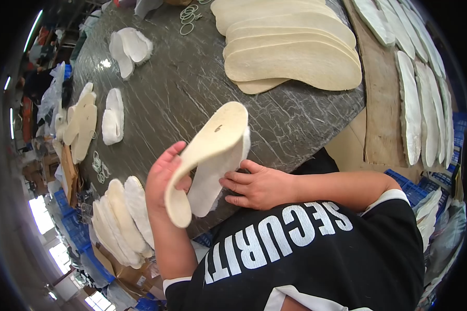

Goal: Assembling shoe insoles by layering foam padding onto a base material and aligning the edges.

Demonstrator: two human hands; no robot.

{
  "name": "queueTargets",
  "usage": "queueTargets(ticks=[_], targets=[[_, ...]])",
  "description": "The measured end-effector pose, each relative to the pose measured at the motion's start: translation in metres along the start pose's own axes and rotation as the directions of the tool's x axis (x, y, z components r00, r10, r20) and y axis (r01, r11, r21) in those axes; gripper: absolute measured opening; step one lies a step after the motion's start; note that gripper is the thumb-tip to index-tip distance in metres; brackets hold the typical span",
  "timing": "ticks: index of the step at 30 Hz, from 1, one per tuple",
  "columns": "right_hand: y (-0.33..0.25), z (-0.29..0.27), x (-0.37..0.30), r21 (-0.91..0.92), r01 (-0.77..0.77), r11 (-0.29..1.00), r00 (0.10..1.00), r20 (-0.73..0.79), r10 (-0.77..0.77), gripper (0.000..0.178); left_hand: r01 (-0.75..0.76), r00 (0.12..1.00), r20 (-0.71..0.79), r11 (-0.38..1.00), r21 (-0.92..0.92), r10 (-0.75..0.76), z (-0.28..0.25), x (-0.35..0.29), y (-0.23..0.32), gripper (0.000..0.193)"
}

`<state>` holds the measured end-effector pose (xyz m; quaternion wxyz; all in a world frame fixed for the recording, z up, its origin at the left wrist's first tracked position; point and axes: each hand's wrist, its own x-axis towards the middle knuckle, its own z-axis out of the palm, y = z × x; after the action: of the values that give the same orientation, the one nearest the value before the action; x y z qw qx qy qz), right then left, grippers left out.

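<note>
The cream insole (215,132) is grasped, curved, by the left hand (162,179), above the white insole (211,182) near the edge of the table (161,106). The white insole is met at its right side by fingertips of the right hand (264,185); whether it is gripped cannot be told. Farther off, cream insoles are stacked (296,59).

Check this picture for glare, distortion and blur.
Head view: small glare spot on the dark grey, white-veined tabletop; bright rectangular windows at left, washed out; fisheye bending toward the black rim; beige, foot-shaped insole at the left hand, reasonably sharp.
</note>
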<state>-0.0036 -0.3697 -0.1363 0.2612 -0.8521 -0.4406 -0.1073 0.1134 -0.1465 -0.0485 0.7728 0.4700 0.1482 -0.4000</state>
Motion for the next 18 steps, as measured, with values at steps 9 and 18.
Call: queueTargets(ticks=[9, 18], targets=[[-0.002, -0.004, -0.004, 0.098, 0.015, 0.995, 1.0, -0.022, -0.013, 0.035, -0.118, 0.987, -0.036, 0.869, 0.48, 0.154, 0.024, 0.008, 0.026, 0.03], [-0.003, -0.003, -0.004, 0.029, 0.04, 0.999, 0.999, -0.014, -0.04, 0.035, 0.027, 0.99, -0.107, 0.637, 0.77, 0.088, 0.032, -0.001, 0.004, 0.04]])
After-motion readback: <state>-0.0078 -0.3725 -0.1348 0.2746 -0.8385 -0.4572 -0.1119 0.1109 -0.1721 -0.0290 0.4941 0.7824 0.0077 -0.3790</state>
